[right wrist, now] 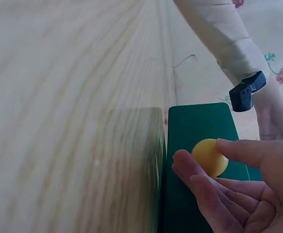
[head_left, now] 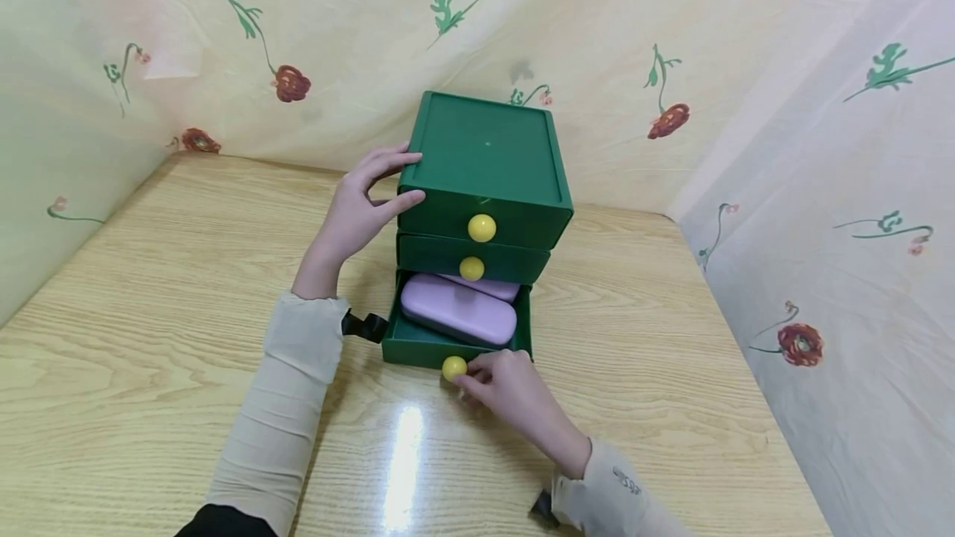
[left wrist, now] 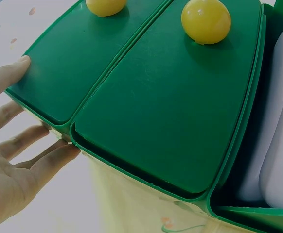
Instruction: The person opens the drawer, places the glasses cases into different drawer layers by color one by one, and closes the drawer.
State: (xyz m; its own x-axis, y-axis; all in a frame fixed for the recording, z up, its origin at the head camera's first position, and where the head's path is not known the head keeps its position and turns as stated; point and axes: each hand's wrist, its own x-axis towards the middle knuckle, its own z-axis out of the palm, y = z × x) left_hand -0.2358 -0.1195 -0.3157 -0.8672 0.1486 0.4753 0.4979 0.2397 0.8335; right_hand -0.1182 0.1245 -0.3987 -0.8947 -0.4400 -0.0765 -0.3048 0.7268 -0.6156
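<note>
A green three-drawer box (head_left: pixel 488 152) stands on the table, each drawer front bearing a round yellow knob. Its bottom drawer (head_left: pixel 414 354) is pulled out. Inside lies a long, rounded purple case (head_left: pixel 457 305), with a second purple case (head_left: pixel 501 288) partly hidden behind it. My left hand (head_left: pixel 358 201) rests on the box's upper left corner, thumb on the top drawer's front and fingers spread, nearly straight, along the side. With thumb and fingers, my right hand (head_left: pixel 515 396) pinches the bottom drawer's yellow knob (right wrist: pixel 209 158).
The light wooden table (head_left: pixel 634 338) extends on both sides of the box. Behind it hangs a pale cloth (head_left: pixel 358 48) printed with red flowers, which also lines the left and right sides. The two upper drawers (left wrist: pixel 156 107) are closed.
</note>
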